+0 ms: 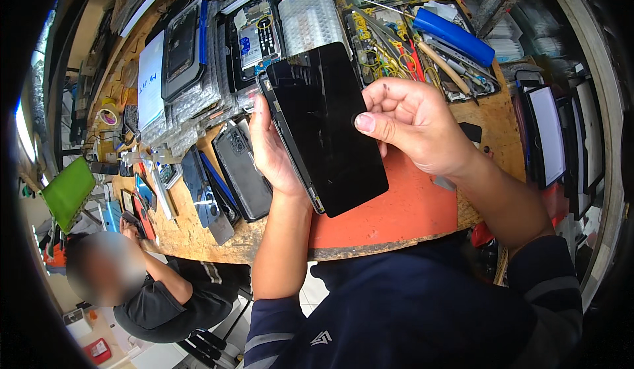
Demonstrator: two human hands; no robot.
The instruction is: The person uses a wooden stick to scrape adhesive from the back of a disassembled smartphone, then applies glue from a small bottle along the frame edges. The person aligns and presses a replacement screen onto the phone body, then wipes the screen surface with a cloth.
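Observation:
A tablet with a dark, glossy screen is held up at a tilt over the orange-red mat. Along its left side the screen stands slightly apart from the silvery frame, so a narrow strip of the edge shows. My left hand grips that left side, with the thumb at the edge and the other fingers hidden behind. At the right edge, my right hand is closed in a pinch, its thumb at the glass and its fingers curled against the rim.
Beyond the tablet lie an opened device with bare inner parts and a bubble-wrapped stack. Tools, a blue tube among them, fill the back right. Dark phones lie left. Another person sits at lower left.

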